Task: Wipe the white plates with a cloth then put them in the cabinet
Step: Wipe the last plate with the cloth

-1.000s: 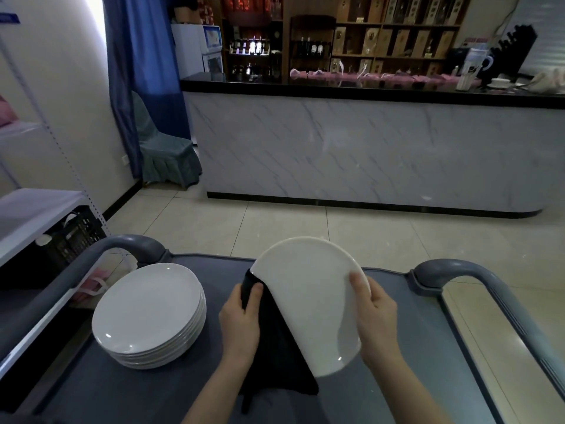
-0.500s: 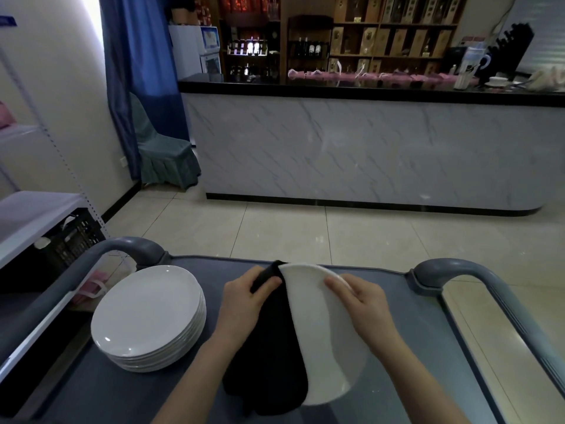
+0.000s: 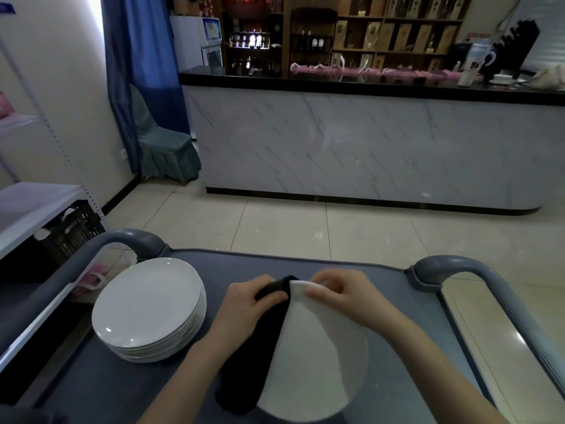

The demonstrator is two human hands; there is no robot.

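— What changes?
— The white plate [image 3: 318, 356] tips lower over the cart [image 3: 305, 264]. The left hand [image 3: 244, 307] clutches the black cloth [image 3: 253, 356] at its far rim, and the right hand [image 3: 342, 298] pinches that rim. Still wiping.

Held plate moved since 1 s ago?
Yes. The held plate tipped down toward the person; its top rim, earlier above the cart's far edge, now sits below it.
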